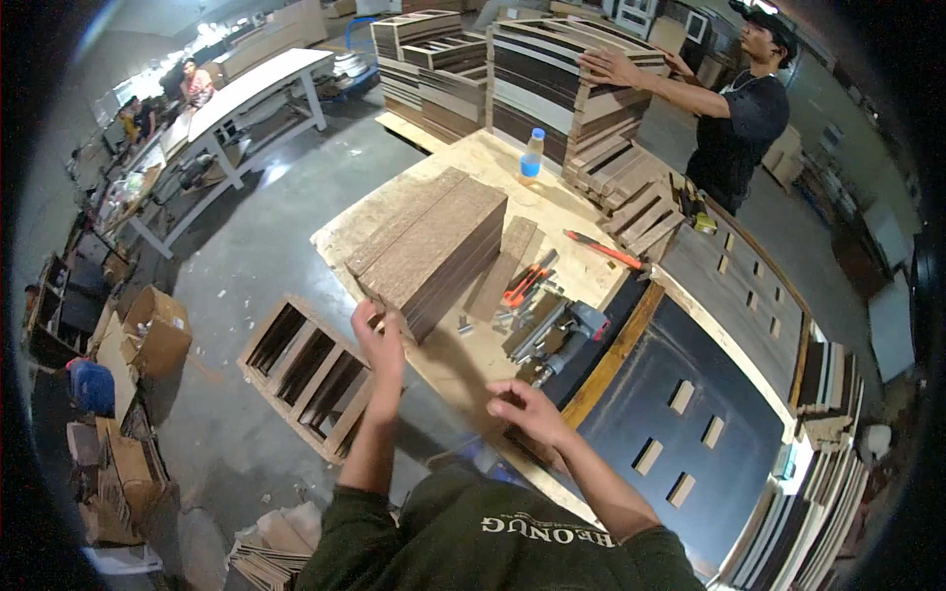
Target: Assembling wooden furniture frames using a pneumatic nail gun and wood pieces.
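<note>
The board stack [434, 231] lay just beyond the loosely curled fingers of the left hand [382, 340]; any grip there was unclear. The right hand's [532, 414] fingers were half-bent and empty, a nail gun [572, 340] ahead. Steady handling probably called for both hands, edges flush.

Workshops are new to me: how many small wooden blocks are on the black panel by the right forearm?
4. On the black panel, one block is at the top, another block at right, a third block at left, a fourth block at bottom; none looks hidden.
</note>
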`<control>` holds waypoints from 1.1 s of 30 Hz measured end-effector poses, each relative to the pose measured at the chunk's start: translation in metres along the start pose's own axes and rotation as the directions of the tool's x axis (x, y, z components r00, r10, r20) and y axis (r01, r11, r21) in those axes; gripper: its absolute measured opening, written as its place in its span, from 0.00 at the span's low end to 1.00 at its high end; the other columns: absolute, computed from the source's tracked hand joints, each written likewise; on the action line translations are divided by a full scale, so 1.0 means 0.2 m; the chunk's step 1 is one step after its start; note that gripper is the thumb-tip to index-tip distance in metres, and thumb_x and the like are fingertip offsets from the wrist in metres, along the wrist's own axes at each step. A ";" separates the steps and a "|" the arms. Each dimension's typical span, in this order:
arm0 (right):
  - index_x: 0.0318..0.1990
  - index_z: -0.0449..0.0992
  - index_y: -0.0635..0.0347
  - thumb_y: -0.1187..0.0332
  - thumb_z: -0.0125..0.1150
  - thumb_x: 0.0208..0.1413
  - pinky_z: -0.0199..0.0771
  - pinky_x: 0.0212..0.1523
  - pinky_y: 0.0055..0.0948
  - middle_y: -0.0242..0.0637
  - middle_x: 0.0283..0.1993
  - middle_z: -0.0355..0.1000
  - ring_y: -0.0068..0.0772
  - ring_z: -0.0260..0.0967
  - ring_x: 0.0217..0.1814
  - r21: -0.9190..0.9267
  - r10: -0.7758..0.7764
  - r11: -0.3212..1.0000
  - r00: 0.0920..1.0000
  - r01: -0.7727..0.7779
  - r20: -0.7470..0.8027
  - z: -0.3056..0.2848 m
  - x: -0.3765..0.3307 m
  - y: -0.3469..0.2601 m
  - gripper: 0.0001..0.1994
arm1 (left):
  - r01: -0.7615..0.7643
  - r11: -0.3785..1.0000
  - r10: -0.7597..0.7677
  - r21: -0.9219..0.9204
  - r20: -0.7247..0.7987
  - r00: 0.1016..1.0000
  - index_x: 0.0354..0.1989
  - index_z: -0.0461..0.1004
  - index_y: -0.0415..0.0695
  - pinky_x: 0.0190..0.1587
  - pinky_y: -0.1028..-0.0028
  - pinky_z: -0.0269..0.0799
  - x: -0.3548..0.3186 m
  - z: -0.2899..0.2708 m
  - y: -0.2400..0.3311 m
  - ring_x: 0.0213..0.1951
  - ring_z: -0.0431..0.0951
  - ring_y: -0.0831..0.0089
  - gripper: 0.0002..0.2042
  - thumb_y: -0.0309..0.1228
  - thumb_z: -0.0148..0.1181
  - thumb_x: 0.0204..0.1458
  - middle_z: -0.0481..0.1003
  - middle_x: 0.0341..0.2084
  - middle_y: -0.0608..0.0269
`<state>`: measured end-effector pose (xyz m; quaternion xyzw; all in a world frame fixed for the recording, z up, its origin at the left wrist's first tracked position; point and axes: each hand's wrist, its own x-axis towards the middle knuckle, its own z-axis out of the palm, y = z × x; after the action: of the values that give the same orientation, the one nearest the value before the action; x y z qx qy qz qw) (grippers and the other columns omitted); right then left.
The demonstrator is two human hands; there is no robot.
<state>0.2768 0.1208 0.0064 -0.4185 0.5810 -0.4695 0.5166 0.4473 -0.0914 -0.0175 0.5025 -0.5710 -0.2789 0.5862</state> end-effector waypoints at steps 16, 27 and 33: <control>0.52 0.68 0.63 0.53 0.59 0.55 0.70 0.41 0.29 0.37 0.48 0.70 0.30 0.66 0.46 0.314 0.265 0.942 0.829 -0.115 -0.492 0.19 1.07 -0.18 0.25 | -0.441 0.894 0.347 0.081 0.499 0.794 0.46 0.73 0.41 0.34 0.62 0.67 -0.17 -0.01 0.21 0.33 0.72 0.55 0.20 0.24 0.60 0.40 0.71 0.31 0.53; 0.55 0.66 0.67 0.64 0.62 0.51 0.68 0.45 0.27 0.39 0.47 0.71 0.27 0.68 0.46 0.016 0.035 0.999 0.602 -0.038 -0.798 -0.14 0.01 -0.03 0.25 | 0.093 0.996 -0.067 0.011 0.782 0.620 0.59 0.61 0.45 0.52 0.60 0.65 -0.42 0.62 -0.37 0.50 0.71 0.51 0.27 0.20 0.53 0.47 0.71 0.46 0.43; 0.49 0.69 0.64 0.69 0.56 0.55 0.67 0.42 0.25 0.31 0.40 0.70 0.23 0.65 0.40 0.191 0.187 0.982 0.297 -0.015 -0.936 -0.04 -0.44 0.15 0.15 | -0.131 0.981 -0.021 0.144 0.749 0.662 0.64 0.58 0.51 0.60 0.60 0.58 -0.31 1.13 -1.06 0.59 0.62 0.47 0.32 0.26 0.55 0.47 0.64 0.56 0.42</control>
<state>0.2790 0.2140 -0.0044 0.0152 0.7627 -0.6330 0.1317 0.2724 -0.1686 -0.2691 0.3787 -0.7993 -0.3879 0.2593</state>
